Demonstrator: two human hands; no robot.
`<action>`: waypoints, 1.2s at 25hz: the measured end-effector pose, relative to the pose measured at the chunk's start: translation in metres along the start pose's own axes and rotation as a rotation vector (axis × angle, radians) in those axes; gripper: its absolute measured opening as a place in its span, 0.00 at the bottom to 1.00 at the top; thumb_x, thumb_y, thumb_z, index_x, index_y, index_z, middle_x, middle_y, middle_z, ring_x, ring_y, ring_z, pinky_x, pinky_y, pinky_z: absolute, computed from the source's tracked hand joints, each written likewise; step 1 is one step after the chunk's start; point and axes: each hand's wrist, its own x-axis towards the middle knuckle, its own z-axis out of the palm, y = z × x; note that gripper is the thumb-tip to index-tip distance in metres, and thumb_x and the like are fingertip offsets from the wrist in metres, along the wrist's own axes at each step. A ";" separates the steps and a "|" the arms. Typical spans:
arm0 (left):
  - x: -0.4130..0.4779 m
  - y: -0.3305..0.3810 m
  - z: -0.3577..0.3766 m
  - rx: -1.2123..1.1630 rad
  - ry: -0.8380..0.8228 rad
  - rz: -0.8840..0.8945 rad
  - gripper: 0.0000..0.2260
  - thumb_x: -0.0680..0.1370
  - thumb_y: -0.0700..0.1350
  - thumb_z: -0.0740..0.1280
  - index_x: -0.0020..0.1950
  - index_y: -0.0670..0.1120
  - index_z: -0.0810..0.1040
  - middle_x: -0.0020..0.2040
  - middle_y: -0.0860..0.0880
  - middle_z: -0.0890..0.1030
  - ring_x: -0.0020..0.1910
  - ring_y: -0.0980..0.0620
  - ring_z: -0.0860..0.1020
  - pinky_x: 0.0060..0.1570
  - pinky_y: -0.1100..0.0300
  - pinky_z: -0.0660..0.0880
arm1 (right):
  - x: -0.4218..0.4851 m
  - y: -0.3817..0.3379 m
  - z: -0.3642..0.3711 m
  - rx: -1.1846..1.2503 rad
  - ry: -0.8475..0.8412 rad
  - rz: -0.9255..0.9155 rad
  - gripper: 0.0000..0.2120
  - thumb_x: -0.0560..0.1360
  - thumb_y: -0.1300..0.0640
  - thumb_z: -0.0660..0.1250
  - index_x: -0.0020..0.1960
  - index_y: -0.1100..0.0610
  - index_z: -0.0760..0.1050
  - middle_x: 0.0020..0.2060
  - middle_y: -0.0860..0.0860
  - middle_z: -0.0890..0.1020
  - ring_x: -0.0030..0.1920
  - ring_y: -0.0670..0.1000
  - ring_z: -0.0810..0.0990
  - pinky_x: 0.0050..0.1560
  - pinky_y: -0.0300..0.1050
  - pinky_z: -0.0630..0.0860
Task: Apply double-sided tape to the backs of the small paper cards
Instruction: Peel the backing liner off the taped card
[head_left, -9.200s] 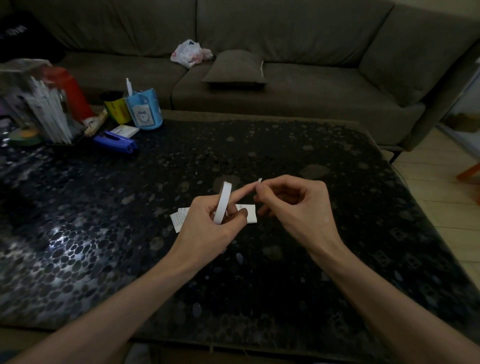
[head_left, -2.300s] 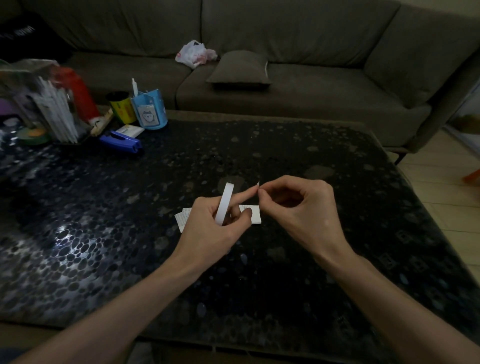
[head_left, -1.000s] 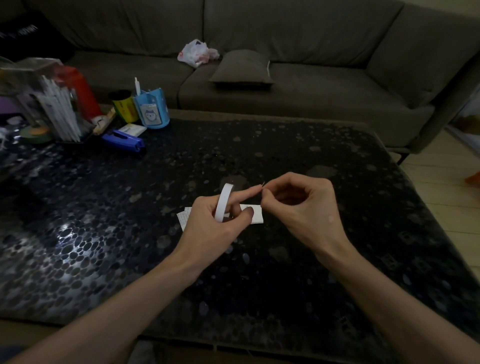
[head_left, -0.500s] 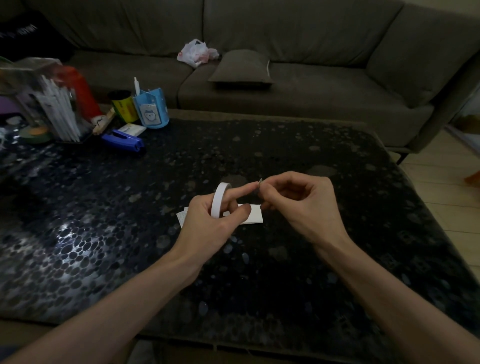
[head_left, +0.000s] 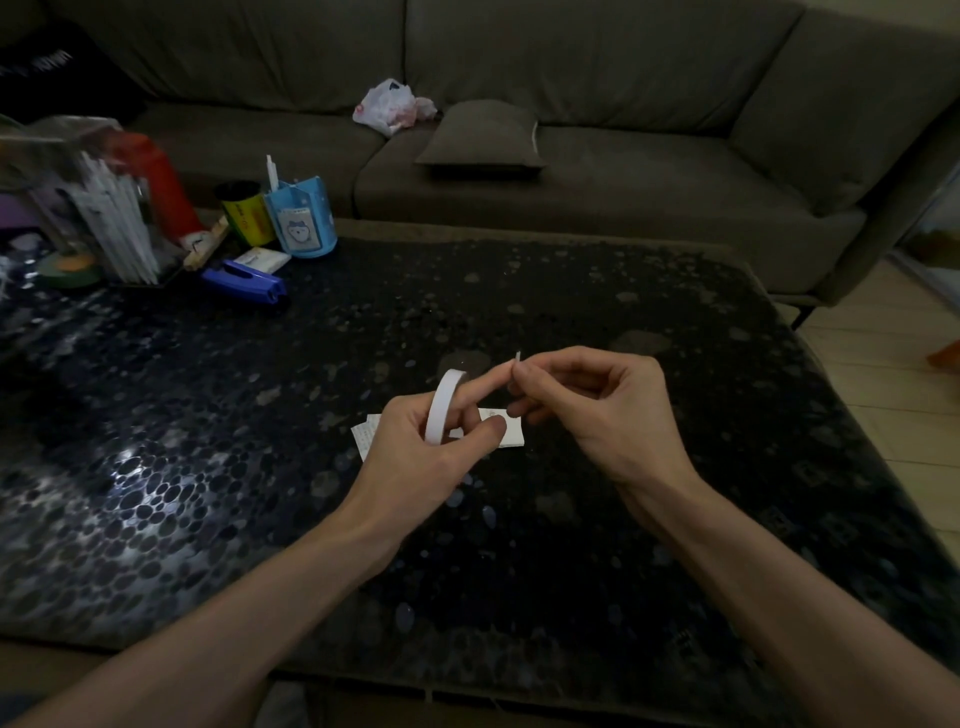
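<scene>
Olive-grey fabric sofa (head_left: 597, 182) is running along the table's far edge, with a matching square cushion (head_left: 480, 137) and a crumpled white plastic bag (head_left: 387, 106) sitting on its seat.

Black pebble-pattern glossy coffee table (head_left: 208, 493) is carrying everything else.

Clutter is sitting in the far-left corner: a clear box of white sticks (head_left: 104, 223), a red bottle (head_left: 161, 182), a yellow can (head_left: 244, 213), a light-blue pen cup (head_left: 301, 218), and a blue stapler (head_left: 244, 283) lying flat just in front of them.

I'm holding both hands over the table's middle, fingertips touching.

My left hand (head_left: 415, 457) is gripping the white ring-shaped roll of double-sided tape (head_left: 441, 405): index finger is going through the ring and pointing right, thumb is curling up under it. The roll is standing on edge, off the table.

My right hand (head_left: 597, 410) is pinching a thin white tab (head_left: 517, 357) between thumb and index, right at my left index fingertip; other fingers are curling in. Can't tell whether the tab is tape or liner.

Small white paper cards (head_left: 506, 434) are lying flat on the table under my left hand, edges showing on both sides.
</scene>
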 end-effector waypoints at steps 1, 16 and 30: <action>0.000 0.000 0.000 -0.006 -0.007 -0.005 0.20 0.81 0.40 0.71 0.66 0.61 0.82 0.31 0.56 0.72 0.27 0.60 0.70 0.31 0.70 0.70 | 0.000 -0.001 0.000 0.000 -0.006 -0.009 0.04 0.76 0.54 0.74 0.50 0.53 0.86 0.43 0.47 0.89 0.43 0.48 0.89 0.44 0.36 0.83; 0.004 0.011 0.002 -0.231 0.348 -0.285 0.04 0.77 0.48 0.75 0.47 0.51 0.89 0.28 0.60 0.76 0.27 0.62 0.74 0.27 0.70 0.69 | 0.001 0.002 0.004 -0.081 -0.001 -0.033 0.03 0.79 0.56 0.73 0.50 0.54 0.85 0.42 0.47 0.87 0.39 0.48 0.88 0.42 0.37 0.82; 0.004 0.010 0.000 -0.253 0.333 -0.353 0.04 0.78 0.47 0.74 0.48 0.51 0.89 0.27 0.57 0.72 0.27 0.59 0.65 0.28 0.63 0.63 | 0.000 0.005 0.007 -0.087 -0.013 0.000 0.02 0.79 0.55 0.73 0.50 0.52 0.84 0.41 0.47 0.87 0.39 0.48 0.87 0.40 0.35 0.80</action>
